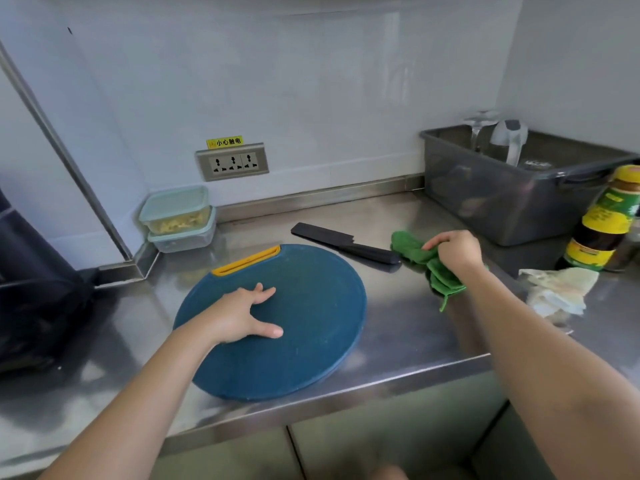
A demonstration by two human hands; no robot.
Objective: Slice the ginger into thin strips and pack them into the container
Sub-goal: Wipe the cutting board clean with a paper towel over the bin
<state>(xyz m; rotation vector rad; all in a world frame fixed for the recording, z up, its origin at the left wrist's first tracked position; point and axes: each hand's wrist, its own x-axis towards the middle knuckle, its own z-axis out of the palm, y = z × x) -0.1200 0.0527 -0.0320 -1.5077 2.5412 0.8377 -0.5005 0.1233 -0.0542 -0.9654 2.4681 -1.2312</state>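
Note:
A round blue cutting board [311, 327] with a yellow handle slot lies on the steel counter, bare of ginger. My left hand [247, 313] rests flat on it with fingers spread. My right hand [455, 249] grips a green cloth [412, 249] on the counter to the right of the board. A black knife [343, 242] lies between the board and the cloth. Two lidded containers are stacked in the back left corner; the top container [176, 211] holds pale yellow ginger strips, the lower container [183, 239] looks nearly empty.
A grey plastic bin [502, 199] with a kettle in it stands at the back right. A dark sauce bottle [604, 220] and a crumpled wrapper [557, 289] sit at the right. A wall socket [232, 162] is behind. A dark bag [38, 289] fills the left.

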